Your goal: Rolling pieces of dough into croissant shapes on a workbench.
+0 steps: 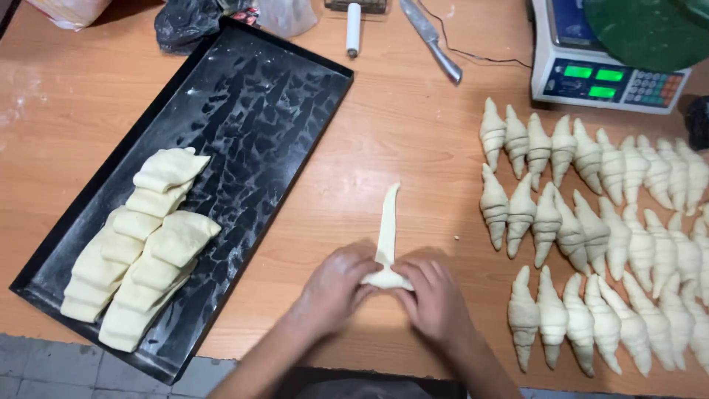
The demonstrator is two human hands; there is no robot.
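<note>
Both hands' grip, left hand [334, 284], right hand [436, 297], pinching dough strip [388, 229] wide end, tip pointing away

Bright, even light from overhead fills the scene, and the black baking tray [244, 125] shows it best: its floured, greasy bottom throws back pale patches of glare. To the right of the tray the left hand [336, 284] and right hand [436, 299] are slightly smeared by motion blur and cast only soft, short shadows on the wooden table [413, 125]. Further right of the tray the rows of rolled dough pieces [591, 229] stay sharp, with mild wide-angle bending toward the frame edge.
</note>
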